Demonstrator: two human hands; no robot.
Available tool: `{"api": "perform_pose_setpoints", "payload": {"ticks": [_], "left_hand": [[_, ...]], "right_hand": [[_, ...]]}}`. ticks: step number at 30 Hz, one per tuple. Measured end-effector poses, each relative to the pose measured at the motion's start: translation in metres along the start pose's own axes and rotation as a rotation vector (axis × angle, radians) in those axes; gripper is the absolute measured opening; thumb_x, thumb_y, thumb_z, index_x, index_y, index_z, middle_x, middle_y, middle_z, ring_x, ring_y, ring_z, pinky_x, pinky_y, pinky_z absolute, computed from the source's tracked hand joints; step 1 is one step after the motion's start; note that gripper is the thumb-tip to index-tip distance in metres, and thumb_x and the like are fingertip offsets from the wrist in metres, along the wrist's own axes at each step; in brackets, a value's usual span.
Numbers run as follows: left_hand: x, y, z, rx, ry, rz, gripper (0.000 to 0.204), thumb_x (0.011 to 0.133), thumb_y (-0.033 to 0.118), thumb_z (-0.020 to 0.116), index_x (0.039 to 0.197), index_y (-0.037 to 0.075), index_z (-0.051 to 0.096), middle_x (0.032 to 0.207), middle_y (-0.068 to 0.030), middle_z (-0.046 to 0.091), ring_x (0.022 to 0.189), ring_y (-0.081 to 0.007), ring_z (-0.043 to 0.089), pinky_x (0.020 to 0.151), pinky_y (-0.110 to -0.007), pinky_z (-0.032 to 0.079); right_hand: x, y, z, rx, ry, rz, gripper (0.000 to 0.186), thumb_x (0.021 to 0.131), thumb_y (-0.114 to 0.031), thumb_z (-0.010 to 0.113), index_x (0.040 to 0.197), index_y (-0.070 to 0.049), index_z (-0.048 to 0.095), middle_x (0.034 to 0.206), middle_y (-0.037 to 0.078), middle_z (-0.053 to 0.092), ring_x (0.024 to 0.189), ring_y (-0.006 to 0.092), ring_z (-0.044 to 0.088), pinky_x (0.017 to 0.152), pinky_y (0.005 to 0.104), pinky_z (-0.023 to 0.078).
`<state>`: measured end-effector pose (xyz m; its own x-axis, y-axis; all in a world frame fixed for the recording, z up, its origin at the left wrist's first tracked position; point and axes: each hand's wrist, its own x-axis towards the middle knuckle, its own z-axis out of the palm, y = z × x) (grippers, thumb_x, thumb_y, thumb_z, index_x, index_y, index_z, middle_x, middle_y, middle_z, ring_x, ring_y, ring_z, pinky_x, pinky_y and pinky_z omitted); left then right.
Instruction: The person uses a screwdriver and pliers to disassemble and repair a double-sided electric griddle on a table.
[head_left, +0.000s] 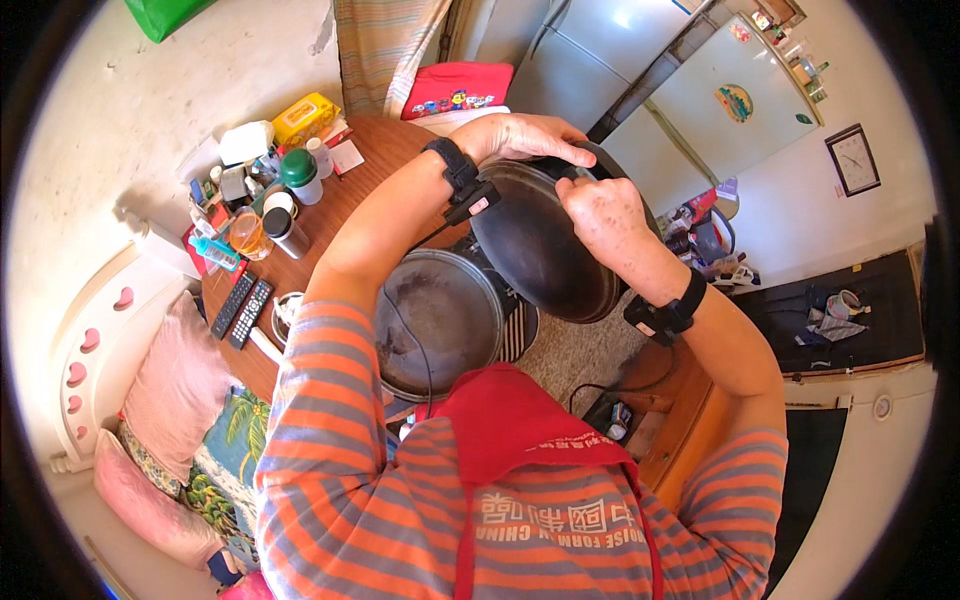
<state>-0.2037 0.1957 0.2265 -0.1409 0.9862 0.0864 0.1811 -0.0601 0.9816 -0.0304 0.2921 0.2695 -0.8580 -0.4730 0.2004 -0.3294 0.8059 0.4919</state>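
My left hand (525,138) grips the upper edge of a large dark round lid (535,260), fingers partly hidden behind it. My right hand (605,215) is closed on the lid near its upper right, thumb raised at the rim. The lid is tilted up beside an open, round grey pan (445,320), whose base sits low in front of me at the table's edge. A thin black cable crosses the pan from the device on my left wrist. I wear a red apron (500,410) over striped sleeves.
A round wooden table (370,155) holds bottles, jars, a yellow pack (305,118) and two remotes (250,313). A bed with pink pillows (175,380) is at left. Refrigerators (590,60), a wall clock (852,160) and a dark low surface (870,340) are to the back and right.
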Motion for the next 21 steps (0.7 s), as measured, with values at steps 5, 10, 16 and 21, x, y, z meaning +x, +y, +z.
{"api": "perform_pose_setpoints", "payload": {"ticks": [5,10,16,21], "left_hand": [[0.010,0.002,0.012,0.286,0.132,0.013,0.073,0.089,0.057,0.058,0.129,-0.004,0.054,0.126,-0.0166,0.059,0.117,-0.0227,0.053,0.102,-0.033,0.039],[0.009,0.002,0.021,0.377,0.262,-0.005,0.075,0.088,0.062,0.055,0.128,-0.002,0.055,0.126,-0.0222,0.058,0.120,-0.0309,0.053,0.103,-0.035,0.039],[0.006,0.012,0.025,0.387,0.221,0.002,0.087,0.085,0.067,0.055,0.132,-0.006,0.050,0.132,-0.0248,0.054,0.124,-0.0351,0.051,0.104,-0.037,0.039],[-0.002,0.024,0.033,0.427,0.228,-0.042,0.082,0.087,0.065,0.054,0.135,-0.002,0.049,0.138,-0.0243,0.049,0.130,-0.0339,0.045,0.108,-0.037,0.035]], "right_hand": [[-0.011,0.006,-0.001,0.075,-0.008,0.131,0.007,0.073,-0.008,0.061,0.079,-0.004,0.062,0.062,0.011,0.062,0.056,0.0252,0.066,0.051,0.0363,0.052],[-0.027,0.003,-0.006,0.108,0.010,0.229,0.006,0.074,-0.005,0.060,0.080,-0.006,0.061,0.067,0.010,0.062,0.058,0.0281,0.066,0.051,0.0379,0.052],[-0.043,-0.004,-0.008,0.158,0.067,0.292,0.022,0.080,-0.004,0.057,0.100,-0.007,0.068,0.075,0.010,0.064,0.058,0.0298,0.063,0.051,0.0387,0.049],[-0.051,-0.005,-0.014,0.092,0.144,0.259,0.022,0.075,-0.006,0.060,0.096,-0.008,0.067,0.071,0.005,0.060,0.055,0.0199,0.063,0.048,0.0326,0.048]]}}
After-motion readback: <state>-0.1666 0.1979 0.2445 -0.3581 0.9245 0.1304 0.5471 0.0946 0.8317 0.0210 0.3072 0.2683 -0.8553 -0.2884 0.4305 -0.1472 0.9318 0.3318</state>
